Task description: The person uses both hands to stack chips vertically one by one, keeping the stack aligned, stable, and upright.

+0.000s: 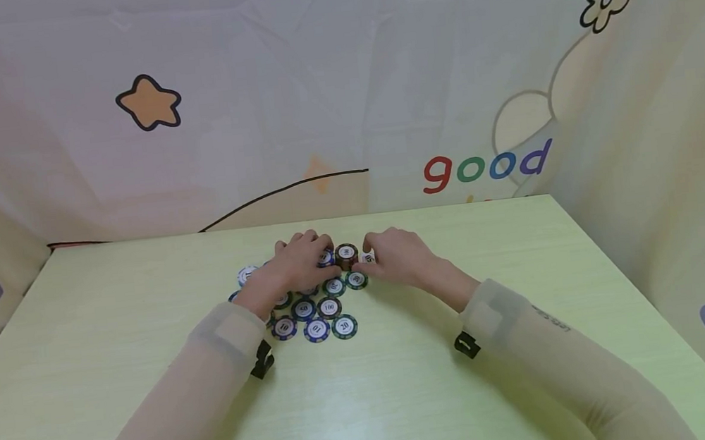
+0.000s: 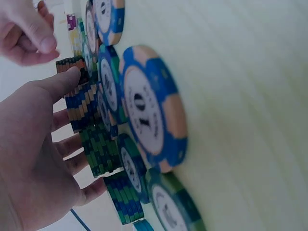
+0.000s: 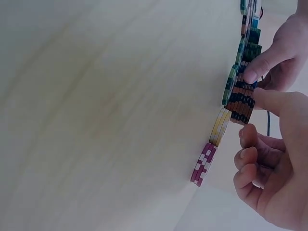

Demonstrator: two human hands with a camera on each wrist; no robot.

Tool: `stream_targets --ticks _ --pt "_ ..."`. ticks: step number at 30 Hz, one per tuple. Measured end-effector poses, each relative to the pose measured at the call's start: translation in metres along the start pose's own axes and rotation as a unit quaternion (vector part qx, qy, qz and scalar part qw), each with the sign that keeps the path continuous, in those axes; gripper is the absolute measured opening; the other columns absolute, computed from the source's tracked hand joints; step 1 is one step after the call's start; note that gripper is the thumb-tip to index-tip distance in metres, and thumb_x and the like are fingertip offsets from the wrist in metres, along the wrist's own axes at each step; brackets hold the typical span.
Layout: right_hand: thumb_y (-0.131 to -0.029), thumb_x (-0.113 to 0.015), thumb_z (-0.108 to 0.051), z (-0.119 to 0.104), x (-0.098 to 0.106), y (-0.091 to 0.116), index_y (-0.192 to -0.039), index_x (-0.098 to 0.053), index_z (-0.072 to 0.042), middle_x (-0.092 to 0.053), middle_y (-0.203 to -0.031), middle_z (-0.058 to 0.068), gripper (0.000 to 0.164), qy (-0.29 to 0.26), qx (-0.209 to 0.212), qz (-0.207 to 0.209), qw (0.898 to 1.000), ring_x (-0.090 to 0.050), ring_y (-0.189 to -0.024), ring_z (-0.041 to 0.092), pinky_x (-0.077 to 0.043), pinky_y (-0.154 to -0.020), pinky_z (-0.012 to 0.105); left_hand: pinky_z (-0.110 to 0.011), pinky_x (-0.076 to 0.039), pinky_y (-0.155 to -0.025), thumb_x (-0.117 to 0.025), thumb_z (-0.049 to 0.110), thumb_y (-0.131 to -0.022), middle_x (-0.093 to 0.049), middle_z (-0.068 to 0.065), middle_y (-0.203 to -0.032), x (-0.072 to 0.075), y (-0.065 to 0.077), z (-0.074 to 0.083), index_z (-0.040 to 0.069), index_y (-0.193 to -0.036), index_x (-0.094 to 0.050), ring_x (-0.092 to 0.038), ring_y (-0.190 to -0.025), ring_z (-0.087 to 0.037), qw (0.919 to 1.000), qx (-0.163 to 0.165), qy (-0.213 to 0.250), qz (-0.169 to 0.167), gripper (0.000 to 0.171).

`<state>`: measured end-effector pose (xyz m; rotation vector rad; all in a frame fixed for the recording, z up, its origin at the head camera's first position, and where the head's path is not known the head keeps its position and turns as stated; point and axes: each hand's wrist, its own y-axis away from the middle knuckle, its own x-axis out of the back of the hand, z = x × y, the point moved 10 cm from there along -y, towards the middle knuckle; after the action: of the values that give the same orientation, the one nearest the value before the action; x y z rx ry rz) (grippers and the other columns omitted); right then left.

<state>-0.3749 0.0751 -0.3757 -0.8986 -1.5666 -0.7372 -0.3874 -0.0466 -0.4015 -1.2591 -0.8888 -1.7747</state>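
My left hand (image 1: 299, 262) reaches over a row of poker chip stacks, thumb on the near side and fingers behind. It pinches a blue-and-tan chip stack (image 2: 82, 108), beside a green stack (image 2: 98, 151) and a blue-and-green stack (image 2: 124, 198). My right hand (image 1: 403, 256) hovers at the row's right end, its fingers loosely bent. Its thumb is close to the black-and-brown chip stack (image 1: 346, 252); whether they touch is unclear. Lower yellow-and-white chips (image 3: 220, 127) and purple-and-white chips (image 3: 204, 164) continue the row. My left hand partly hides the stacks in the head view.
Loose chips lie flat in front of the row, among them a blue 10 chip (image 1: 317, 329), a green 20 chip (image 1: 344, 327) and a black 100 chip (image 1: 330, 307). A printed curtain (image 1: 266, 115) hangs behind the pale table (image 1: 408, 399).
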Motion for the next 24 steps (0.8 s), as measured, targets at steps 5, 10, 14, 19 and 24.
stream_targets --ticks 5,10,14,19,24 --pt "-0.094 -0.075 -0.042 0.0 -0.006 0.004 -0.104 -0.074 -0.006 -0.067 -0.075 -0.002 0.037 -0.001 0.01 -0.014 1.0 -0.059 -0.065 0.014 -0.05 -0.059 0.029 -0.064 -0.033 -0.106 -0.062 0.045 -0.102 -0.052 -0.015 -0.142 0.001 0.001 -0.003 0.012 -0.144 -0.05 -0.049 -0.13 -0.033 0.9994 -0.015 0.024 -0.017 0.055" --pt "-0.092 -0.077 -0.043 -0.002 -0.01 0.006 -0.104 -0.075 -0.007 -0.064 -0.071 -0.004 0.038 -0.006 0.012 -0.025 1.0 -0.057 -0.066 0.016 -0.047 -0.059 0.028 -0.065 -0.029 -0.109 -0.066 0.036 -0.1 -0.05 -0.015 -0.146 0.006 0.007 -0.012 0.011 -0.149 -0.046 -0.048 -0.134 -0.033 0.998 -0.02 0.052 -0.03 0.058" --pt "-0.092 -0.077 -0.042 -0.001 -0.012 0.006 -0.105 -0.075 -0.008 -0.063 -0.069 -0.004 0.036 -0.007 0.009 -0.026 1.0 -0.057 -0.066 0.016 -0.045 -0.059 0.028 -0.064 -0.027 -0.111 -0.072 0.027 -0.096 -0.048 -0.014 -0.148 0.01 0.011 -0.019 0.014 -0.151 -0.044 -0.046 -0.135 -0.033 0.9979 -0.016 0.054 -0.033 0.062" --pt "-0.092 -0.077 -0.041 -0.002 -0.013 0.006 -0.106 -0.075 -0.009 -0.063 -0.07 -0.005 0.035 -0.006 0.009 -0.033 0.999 -0.057 -0.067 0.016 -0.045 -0.059 0.029 -0.065 -0.028 -0.111 -0.076 0.025 -0.094 -0.045 -0.017 -0.15 0.009 0.017 -0.023 0.014 -0.153 -0.042 -0.043 -0.137 -0.037 0.9976 -0.009 0.048 -0.048 0.069" --pt "-0.092 -0.077 -0.04 -0.007 -0.014 0.007 -0.107 -0.074 -0.01 -0.061 -0.07 -0.004 0.034 -0.006 0.013 -0.045 0.999 -0.056 -0.067 0.016 -0.043 -0.059 0.029 -0.068 -0.026 -0.111 -0.079 0.028 -0.092 -0.042 -0.019 -0.152 0.007 0.02 -0.026 0.014 -0.155 -0.04 -0.04 -0.139 -0.038 0.9965 0.003 0.055 -0.063 0.076"
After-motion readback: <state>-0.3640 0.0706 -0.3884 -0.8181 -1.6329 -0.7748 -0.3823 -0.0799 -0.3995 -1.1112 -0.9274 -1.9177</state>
